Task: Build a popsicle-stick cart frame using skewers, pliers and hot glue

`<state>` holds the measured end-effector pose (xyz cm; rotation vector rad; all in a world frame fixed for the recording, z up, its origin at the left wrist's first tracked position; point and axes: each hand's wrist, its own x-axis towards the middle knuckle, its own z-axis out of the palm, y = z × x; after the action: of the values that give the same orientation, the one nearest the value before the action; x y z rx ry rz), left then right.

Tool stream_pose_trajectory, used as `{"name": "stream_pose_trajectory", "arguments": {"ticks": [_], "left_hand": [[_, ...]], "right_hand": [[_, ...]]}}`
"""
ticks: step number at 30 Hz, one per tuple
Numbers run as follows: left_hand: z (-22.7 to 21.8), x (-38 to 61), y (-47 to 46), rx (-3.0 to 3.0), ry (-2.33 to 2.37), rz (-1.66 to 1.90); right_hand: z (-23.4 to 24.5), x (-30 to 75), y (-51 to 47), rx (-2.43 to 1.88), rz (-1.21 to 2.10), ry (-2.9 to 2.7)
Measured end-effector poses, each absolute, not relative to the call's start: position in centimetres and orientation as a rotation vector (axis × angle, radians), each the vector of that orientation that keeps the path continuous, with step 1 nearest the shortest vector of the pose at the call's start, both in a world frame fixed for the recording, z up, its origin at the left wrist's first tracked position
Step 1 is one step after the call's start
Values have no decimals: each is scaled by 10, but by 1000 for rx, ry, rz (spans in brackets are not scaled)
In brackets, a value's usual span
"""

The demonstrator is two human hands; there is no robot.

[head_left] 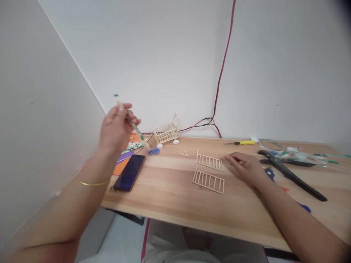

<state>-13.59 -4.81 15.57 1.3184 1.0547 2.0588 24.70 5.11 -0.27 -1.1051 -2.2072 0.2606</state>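
Note:
My left hand (116, 126), raised above the left side of the table, is closed around a thin, pale stick with green patches (134, 126). My right hand (245, 166) rests over the table with its fingertips pressed together; anything between them is too small to make out. Just left of those fingertips lie two flat ladder-like frames of thin wooden sticks, the upper frame (210, 161) and the lower frame (208, 181). A small cart built of sticks (166, 133) with white wheels stands near the wall, below and right of my left hand.
A phone (130, 173) lies at left beside orange and purple sheets (124, 160). Blue wheels (154, 151) and loose sticks (185, 153) are near the cart. At right are a yellow-handled screwdriver (245, 142), a black-handled tool (294, 177) and clear plastic pieces (298, 155). Cables (214, 118) run along the wall.

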Motion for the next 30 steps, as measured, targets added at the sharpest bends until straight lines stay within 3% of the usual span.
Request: {"name": "stream_pose_trajectory", "arguments": {"ticks": [6,10,14,22,27,30], "left_hand": [[80,-50,-50,1440,1110,1926],[24,-36,-43,1584,1518,1633],[-10,-37,-47,1606,1539,1506],[12,-36,-52,1747,1511,1245],[41,0,-63,2012,1334,810],[44,10,-68,2063,1273,702]], "right_hand": [[-5,248,51,-1099,249,-2205],[-7,250,52,-1081,233,-2211],[-6,249,51,-1053,248,-2198],[30,225,25,-975,499,-2079],[55,200,-13,-777,947,-1992],[63,222,-14,-891,930,-1703]]}}
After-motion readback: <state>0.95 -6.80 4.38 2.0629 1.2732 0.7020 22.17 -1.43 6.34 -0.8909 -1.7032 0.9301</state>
